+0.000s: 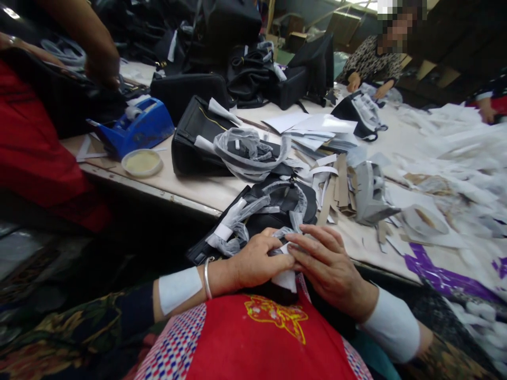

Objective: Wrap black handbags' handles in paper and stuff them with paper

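A black handbag [253,224] lies at the table's near edge against my apron, its straps [297,200] covered in clear plastic wrap. My left hand [257,261] is closed, with thumb and fingers on a piece of white paper [285,281] around the bag's near part. My right hand [332,269] lies over the same spot, its fingers stretched out and close together. Its fingertips touch the paper and my left thumb. Exactly what lies under the fingers is hidden. Another white paper wrap [222,232] sits on the bag's left strap.
Behind stands another black handbag [198,142] with wrapped handles. A blue tape dispenser [144,126] and a round dish [142,162] are left, a grey tape dispenser [372,195] right. Paper sheets [317,126] and cardboard strips [341,184] lie around. Co-workers handle bags at left and far right.
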Tool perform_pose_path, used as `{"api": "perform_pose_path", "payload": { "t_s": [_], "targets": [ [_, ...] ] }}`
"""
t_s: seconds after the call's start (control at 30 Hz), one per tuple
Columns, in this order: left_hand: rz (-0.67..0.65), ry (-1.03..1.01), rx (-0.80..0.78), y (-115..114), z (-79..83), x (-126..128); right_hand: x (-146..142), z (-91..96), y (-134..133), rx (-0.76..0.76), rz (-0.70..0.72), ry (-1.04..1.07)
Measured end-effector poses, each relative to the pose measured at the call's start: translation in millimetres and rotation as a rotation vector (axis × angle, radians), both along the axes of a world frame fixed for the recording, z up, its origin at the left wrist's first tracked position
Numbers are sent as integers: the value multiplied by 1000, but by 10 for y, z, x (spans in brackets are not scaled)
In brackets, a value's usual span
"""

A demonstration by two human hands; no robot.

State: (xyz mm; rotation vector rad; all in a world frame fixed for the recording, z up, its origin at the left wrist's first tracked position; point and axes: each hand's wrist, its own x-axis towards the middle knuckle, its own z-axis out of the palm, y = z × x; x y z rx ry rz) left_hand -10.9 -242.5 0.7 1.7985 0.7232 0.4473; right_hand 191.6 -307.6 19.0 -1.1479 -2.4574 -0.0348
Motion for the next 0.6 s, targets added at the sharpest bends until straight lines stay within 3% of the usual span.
{"api": "perform_pose_path", "payload": {
  "t_s": [0.2, 0.37, 0.47, 0.6],
  "targets": [
    [39, -7, -10, -27, 7, 21, 45, -44, -73, 31, -131, 173],
    [60, 59, -50, -10, 89, 49, 271, -10, -202, -2, -460, 444],
    [31, 68, -65, 9, 142, 61, 633, -50, -174, -31, -729, 559],
    [14, 76, -72, 23, 148, 68, 1454, -41, 62, 0, -1177, 738]
  ]
}}
